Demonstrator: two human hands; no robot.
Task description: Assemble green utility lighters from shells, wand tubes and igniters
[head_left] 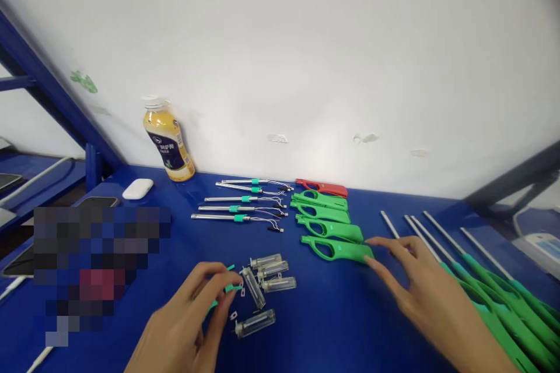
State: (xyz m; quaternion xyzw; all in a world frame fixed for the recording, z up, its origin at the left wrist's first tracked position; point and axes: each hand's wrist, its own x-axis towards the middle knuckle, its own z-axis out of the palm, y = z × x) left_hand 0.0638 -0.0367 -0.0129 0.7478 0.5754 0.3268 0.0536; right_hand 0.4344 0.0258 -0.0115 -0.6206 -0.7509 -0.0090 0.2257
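Note:
My left hand [199, 303] is closed, fingertips pinching a small teal plastic part [231, 288]; other teal bits lie partly hidden under the fingers. Close beside it are several clear lighter fuel tanks [256, 323] and tiny pale metal pieces. My right hand [415, 280] has thumb and forefinger at the handle end of the nearest green lighter casing [341, 249], one on each side of it. That casing lies flat, the front one in a column of green casings [328, 229] with a red casing [324, 187] behind them.
Metal lighter tubes with wires [223, 217] lie in a row at the back. Green long-necked lighters [494, 297] lie at the right. A yellow bottle [168, 140] stands by the wall, near a white earphone case [137, 189] and a phone [98, 201]. Blurred blocks cover the left.

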